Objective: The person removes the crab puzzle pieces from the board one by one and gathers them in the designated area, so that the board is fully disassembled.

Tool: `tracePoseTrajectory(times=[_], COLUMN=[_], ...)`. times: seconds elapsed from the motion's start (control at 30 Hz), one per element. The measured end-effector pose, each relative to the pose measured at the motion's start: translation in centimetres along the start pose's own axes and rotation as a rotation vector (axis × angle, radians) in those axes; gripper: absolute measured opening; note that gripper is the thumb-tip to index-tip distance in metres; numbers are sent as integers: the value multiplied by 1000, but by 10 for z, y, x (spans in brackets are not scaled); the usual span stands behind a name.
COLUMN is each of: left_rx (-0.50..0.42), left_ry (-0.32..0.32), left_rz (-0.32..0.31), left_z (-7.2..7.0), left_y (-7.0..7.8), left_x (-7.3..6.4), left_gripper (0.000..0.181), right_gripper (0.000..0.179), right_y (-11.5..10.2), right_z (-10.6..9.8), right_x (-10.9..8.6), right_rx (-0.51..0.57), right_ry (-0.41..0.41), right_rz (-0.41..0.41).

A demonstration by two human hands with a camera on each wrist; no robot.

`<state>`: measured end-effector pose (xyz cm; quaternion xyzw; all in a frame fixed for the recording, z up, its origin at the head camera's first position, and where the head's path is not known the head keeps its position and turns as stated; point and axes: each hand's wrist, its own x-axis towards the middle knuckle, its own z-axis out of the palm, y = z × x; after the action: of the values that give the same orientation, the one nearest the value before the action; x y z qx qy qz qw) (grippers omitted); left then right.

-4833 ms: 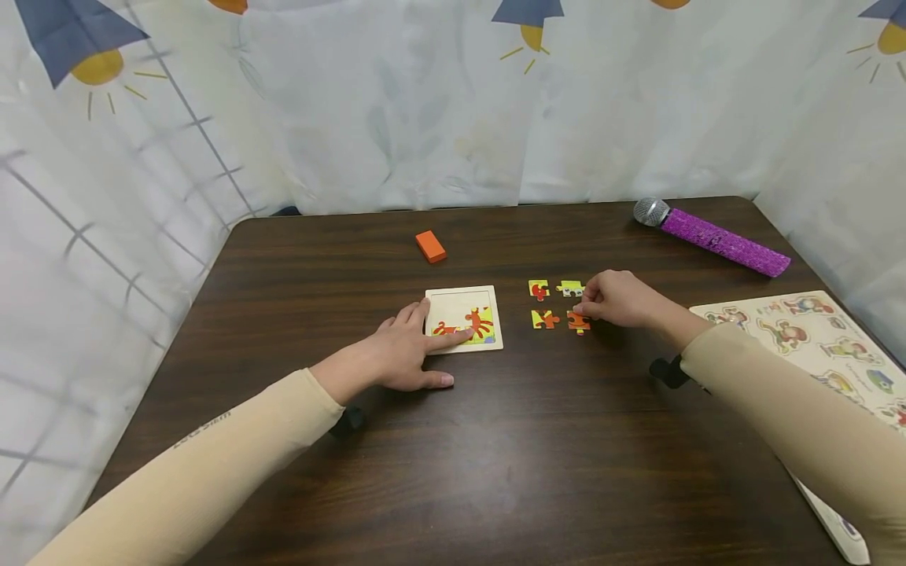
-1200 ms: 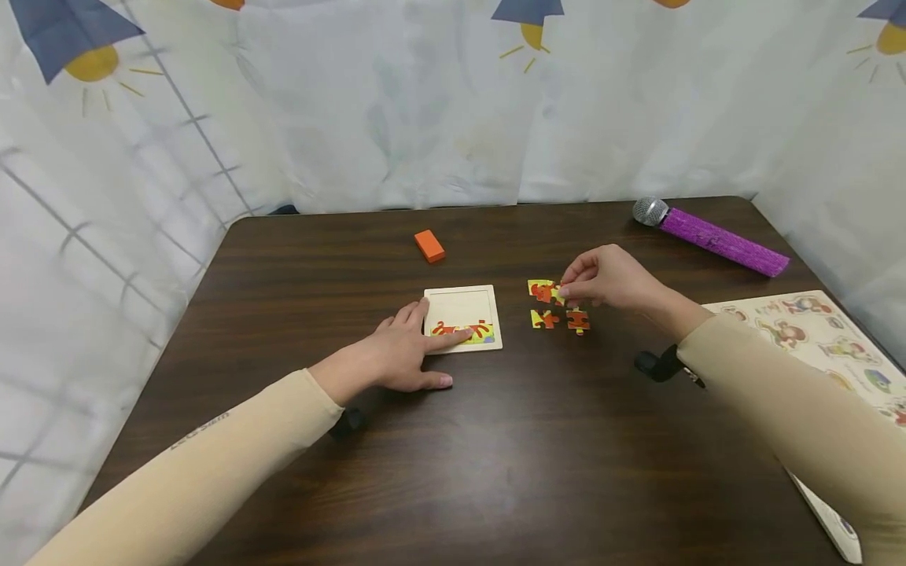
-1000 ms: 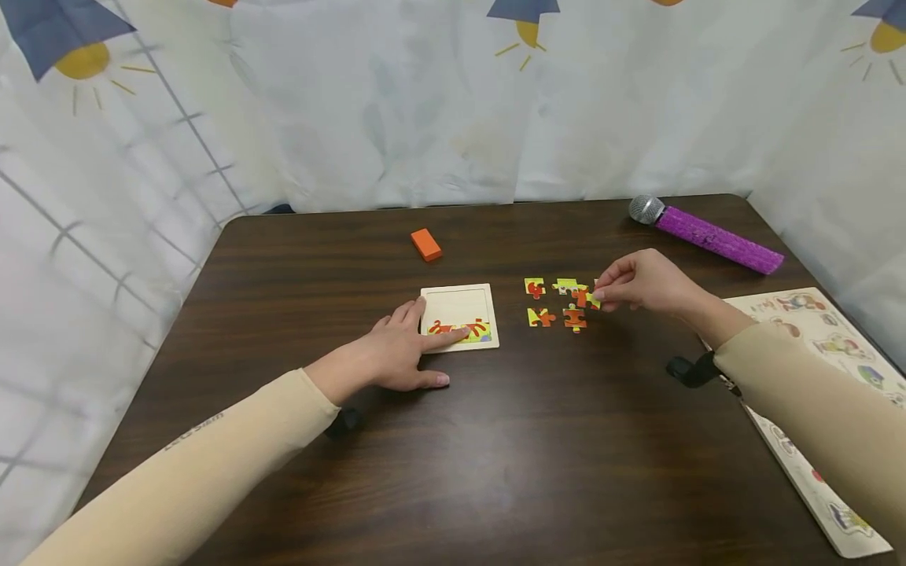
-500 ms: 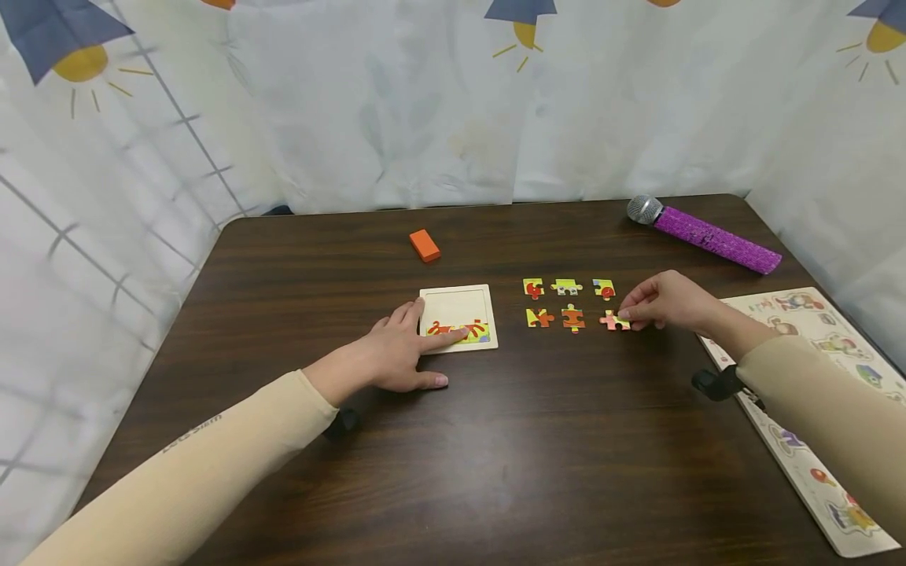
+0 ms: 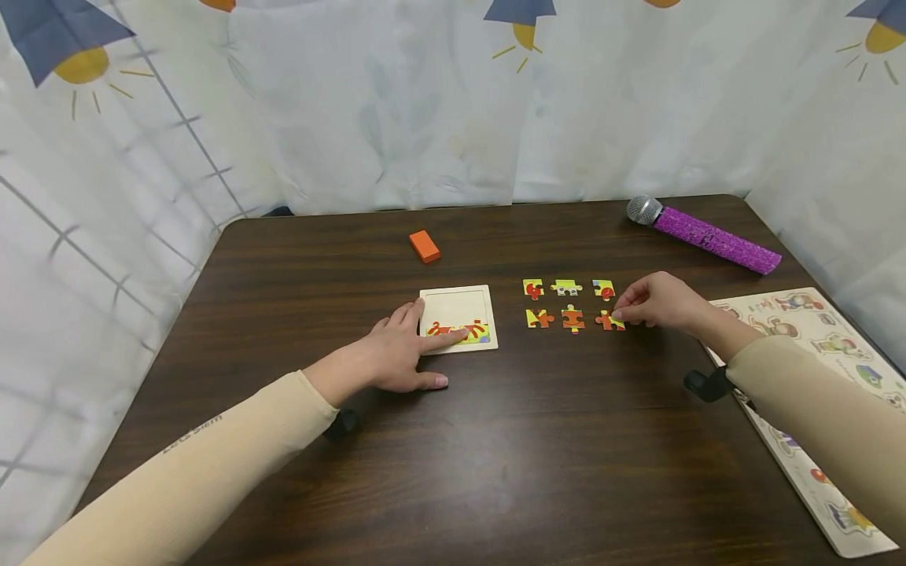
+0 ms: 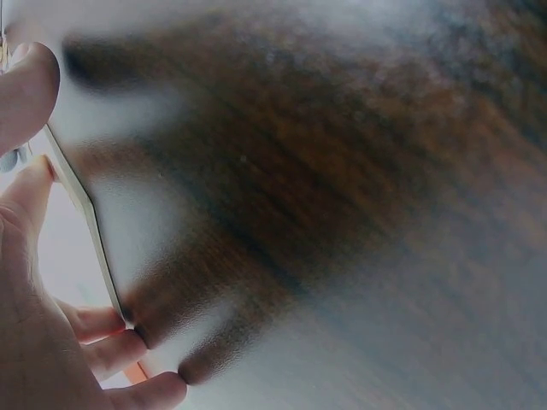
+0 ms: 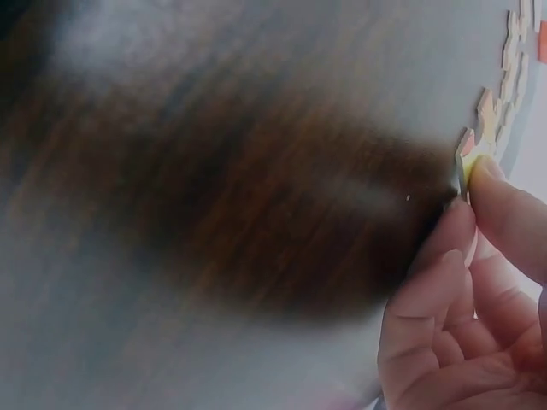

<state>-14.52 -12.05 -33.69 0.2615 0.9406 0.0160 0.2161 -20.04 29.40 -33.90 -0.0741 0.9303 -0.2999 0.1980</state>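
My left hand point(image 5: 399, 350) lies with straight fingers over the left side of a small wooden puzzle tray point(image 5: 456, 303). Its index finger touches the orange and yellow pieces point(image 5: 484, 333) lining the tray's near edge; the tray's upper part shows bare wood. In the left wrist view several fingertips reach past the tray's edge point(image 6: 96, 243). Thumb and fingers of my right hand point(image 5: 658, 300) pinch an orange and yellow jigsaw piece point(image 5: 605, 321) by its right side, low at the table. That piece stands at the right end of the nearer of two rows of loose pieces point(image 5: 572, 318).
Three loose pieces point(image 5: 566, 288) form the farther row. An orange block point(image 5: 425, 246) lies behind the tray. A purple microphone point(image 5: 715, 240) rests at the back right. A large picture puzzle board point(image 5: 786, 456) lies partly under the right forearm on the dark table point(image 5: 453, 487).
An orange and yellow piece has left the tray. My right hand has carried a piece rightward to the nearer row's end and shifted it slightly left. The left hand has stayed put.
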Motion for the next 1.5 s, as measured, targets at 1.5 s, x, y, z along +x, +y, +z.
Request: tracePoseTrajectory(times=[1.5], left_rx=[0], left_ry=[9], left_rz=[-2], left_z=[1], left_y=[1], left_x=[0], left_gripper=[74], right_gripper=[24], right_y=[2], right_z=[2], right_x=[0], right_rx=[-45], right_ry=[27], right_rz=[-11])
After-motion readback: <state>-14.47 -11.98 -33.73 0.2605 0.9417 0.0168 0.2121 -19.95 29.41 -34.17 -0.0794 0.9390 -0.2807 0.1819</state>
